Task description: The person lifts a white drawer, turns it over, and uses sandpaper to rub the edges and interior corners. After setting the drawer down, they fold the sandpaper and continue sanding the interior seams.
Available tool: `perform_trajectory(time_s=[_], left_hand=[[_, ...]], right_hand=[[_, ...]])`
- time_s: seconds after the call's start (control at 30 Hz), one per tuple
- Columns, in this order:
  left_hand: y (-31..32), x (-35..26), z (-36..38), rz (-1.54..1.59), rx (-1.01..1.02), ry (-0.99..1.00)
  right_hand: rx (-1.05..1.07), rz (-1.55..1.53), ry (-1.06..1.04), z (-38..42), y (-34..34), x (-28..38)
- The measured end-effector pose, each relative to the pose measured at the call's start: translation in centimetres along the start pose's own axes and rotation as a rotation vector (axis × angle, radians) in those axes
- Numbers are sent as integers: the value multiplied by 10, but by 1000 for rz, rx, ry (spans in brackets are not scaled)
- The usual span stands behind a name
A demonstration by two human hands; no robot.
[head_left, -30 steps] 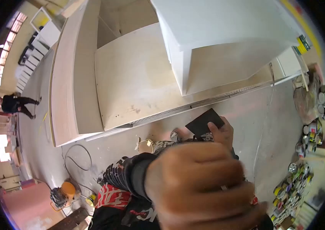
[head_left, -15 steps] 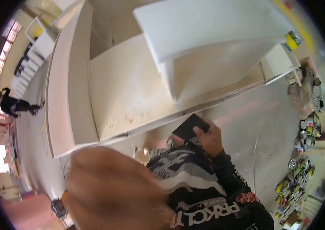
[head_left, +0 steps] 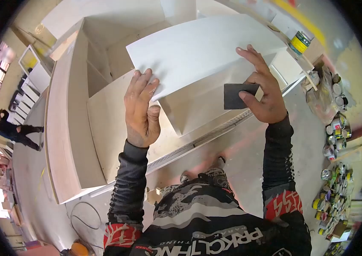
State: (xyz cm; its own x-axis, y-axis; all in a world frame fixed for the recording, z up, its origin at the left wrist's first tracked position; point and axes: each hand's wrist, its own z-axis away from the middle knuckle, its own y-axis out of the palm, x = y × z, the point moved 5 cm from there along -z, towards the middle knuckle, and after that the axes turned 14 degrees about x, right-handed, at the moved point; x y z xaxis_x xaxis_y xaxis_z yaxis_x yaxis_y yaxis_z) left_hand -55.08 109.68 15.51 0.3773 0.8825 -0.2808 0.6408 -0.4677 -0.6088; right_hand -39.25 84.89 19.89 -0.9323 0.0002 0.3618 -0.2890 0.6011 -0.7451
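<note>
My left hand (head_left: pixel 142 109) is empty, its fingers extended at the left end of a white board (head_left: pixel 189 55); whether they touch it is unclear. A dark rectangular sheet (head_left: pixel 237 97), probably sandpaper, is pinched between the thumb and fingers of my right hand (head_left: pixel 265 91), near the board's right part. Two of that hand's fingers reach toward the white surface. The board lies over a large pale wooden cabinet frame (head_left: pixel 117 128).
A person (head_left: pixel 16 130) in dark clothes stands at the far left. A yellow-green can (head_left: pixel 299 43) sits at the cabinet's right end. Several paint cans (head_left: pixel 337 128) and a plastic bag (head_left: pixel 319 96) line the right floor. A cable (head_left: pixel 85 217) lies at lower left.
My left hand has moved from close to the camera up to the board. My right hand has risen from near my body with the dark sheet. The view has shifted.
</note>
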Motion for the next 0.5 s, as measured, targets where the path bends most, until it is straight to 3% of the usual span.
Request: perform_trajectory(time_s=[0.37,0.5], left_hand=[[0,35,-27,115,-181,-31],[-4,59,-38,117,-162,-56]], right_hand=[[98,29,-3,-41,9,-32],[117,-24,5,-70,11,-47]])
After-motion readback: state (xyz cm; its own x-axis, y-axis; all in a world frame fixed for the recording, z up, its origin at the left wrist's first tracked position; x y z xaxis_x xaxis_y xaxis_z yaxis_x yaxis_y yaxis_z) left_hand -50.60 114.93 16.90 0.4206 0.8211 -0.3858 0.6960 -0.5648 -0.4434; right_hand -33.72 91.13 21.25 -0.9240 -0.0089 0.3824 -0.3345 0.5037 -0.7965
